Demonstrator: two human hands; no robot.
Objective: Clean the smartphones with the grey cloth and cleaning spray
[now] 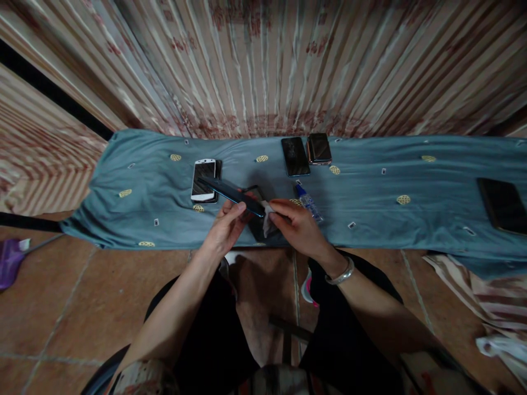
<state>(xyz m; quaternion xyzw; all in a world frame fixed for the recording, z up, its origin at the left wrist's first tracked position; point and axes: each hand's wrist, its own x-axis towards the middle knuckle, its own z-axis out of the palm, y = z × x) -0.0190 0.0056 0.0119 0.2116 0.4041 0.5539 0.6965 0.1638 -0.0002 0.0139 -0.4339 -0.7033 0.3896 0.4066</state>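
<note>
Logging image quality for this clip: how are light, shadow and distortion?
Head view: dim, dark trousers nearly featureless; head view: shadow on the blue cloth around the left hand and right hand; head view: a blue glint along the held phone; head view: curtain pleats fan outward, suggesting wide-angle stretch.

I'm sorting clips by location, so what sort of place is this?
Probably a room in a home, judging by the patterned curtain, the printed blue-green cloth and the tiled floor.
</note>
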